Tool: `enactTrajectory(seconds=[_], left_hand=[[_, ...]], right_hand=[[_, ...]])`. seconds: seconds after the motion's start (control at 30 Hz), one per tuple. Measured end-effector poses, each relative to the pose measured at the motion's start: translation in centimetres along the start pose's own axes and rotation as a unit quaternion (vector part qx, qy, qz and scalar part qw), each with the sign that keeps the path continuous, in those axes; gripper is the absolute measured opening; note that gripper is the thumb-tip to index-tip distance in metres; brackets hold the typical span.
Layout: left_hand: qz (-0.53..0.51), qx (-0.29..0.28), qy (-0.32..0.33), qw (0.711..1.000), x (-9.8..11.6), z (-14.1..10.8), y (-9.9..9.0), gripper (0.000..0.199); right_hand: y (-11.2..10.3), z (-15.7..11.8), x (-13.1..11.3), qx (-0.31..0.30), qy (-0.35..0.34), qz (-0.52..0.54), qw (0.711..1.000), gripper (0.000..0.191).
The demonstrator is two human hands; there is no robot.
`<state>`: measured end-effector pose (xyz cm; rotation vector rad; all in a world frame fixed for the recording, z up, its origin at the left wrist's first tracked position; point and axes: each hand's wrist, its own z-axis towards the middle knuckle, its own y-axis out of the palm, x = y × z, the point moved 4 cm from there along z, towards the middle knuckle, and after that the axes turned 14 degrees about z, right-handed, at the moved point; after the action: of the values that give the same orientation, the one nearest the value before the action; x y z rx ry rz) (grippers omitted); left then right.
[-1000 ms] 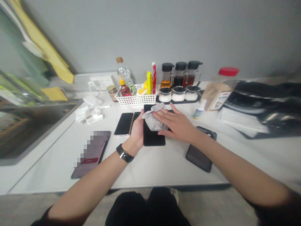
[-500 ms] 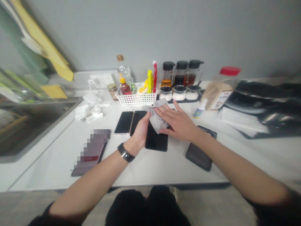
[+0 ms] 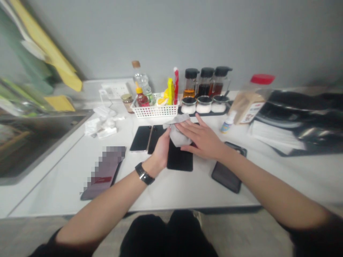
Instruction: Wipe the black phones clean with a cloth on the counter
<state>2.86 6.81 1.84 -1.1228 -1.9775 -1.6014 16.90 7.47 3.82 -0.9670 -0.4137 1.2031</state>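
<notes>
A black smartphone (image 3: pixel 180 160) is held at its left edge by my left hand (image 3: pixel 161 146), which is closed round that side. Over the phone's upper part lies a crumpled light grey cloth (image 3: pixel 180 137). My right hand (image 3: pixel 202 139) presses the cloth against the screen with its fingers together and its thumb lower down. Two more dark phones lie side by side left of my hand, the outer phone (image 3: pixel 140 138) in full view and the inner phone (image 3: pixel 154 141) partly hidden. Under my right forearm rests a black phone case (image 3: pixel 227 176), partly covered.
A dark, partly pixelated device (image 3: pixel 107 175) lies front left. Crumpled tissues (image 3: pixel 103 123) sit near the sink (image 3: pixel 40 146). Behind stand a white basket (image 3: pixel 155 111) of condiments and several seasoning jars (image 3: pixel 204 105). A small spray bottle (image 3: pixel 227 125) and a red-lidded jar (image 3: pixel 248 107) stand right.
The cloth has bunched and shifted slightly on the phone under my right hand. The phone has moved a little to the right in view. Both hands keep their hold.
</notes>
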Motion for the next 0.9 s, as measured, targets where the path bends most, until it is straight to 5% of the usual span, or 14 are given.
enactTrajectory(seconds=[0.1, 0.2, 0.3, 0.43, 0.53, 0.67, 0.77, 0.9], left_hand=[[0.002, -0.029, -0.024, 0.999, 0.2, -0.1, -0.3, 0.057], [0.003, -0.072, -0.005, 0.997, 1.6, -0.5, -0.6, 0.067], [-0.011, -0.062, 0.001, 0.998, 1.7, -0.3, -0.5, 0.058], [-0.03, -0.031, -0.005, 0.999, -0.1, 0.2, 0.3, 0.049], [-0.028, -0.025, -0.008, 0.999, -0.2, 0.2, 0.1, 0.048], [-0.018, -0.057, 0.019, 0.998, 1.3, -0.1, -0.8, 0.061], [-0.019, -0.049, 0.02, 0.998, 1.4, 0.1, -0.8, 0.057], [-0.008, -0.023, 0.009, 1.0, 0.1, 0.4, -0.4, 0.049]], right_hand=[[0.9, 0.0, -1.5, -0.035, -0.082, 0.051, 0.995, 0.083], [0.5, 0.0, -2.6, -0.037, -0.152, 0.095, 0.983, 0.062], [-0.6, 0.1, -1.4, 0.005, -0.093, 0.053, 0.994, 0.053], [-0.3, 0.0, 0.1, 0.002, 0.0, 0.002, 1.0, 0.081], [0.6, -0.1, -0.9, -0.021, -0.052, 0.054, 0.997, 0.087], [0.4, -0.2, -2.1, -0.027, -0.14, 0.115, 0.983, 0.061], [-0.2, -0.1, -0.9, 0.003, -0.069, 0.074, 0.995, 0.053], [0.2, 0.0, 0.2, -0.005, 0.015, 0.032, 0.999, 0.074]])
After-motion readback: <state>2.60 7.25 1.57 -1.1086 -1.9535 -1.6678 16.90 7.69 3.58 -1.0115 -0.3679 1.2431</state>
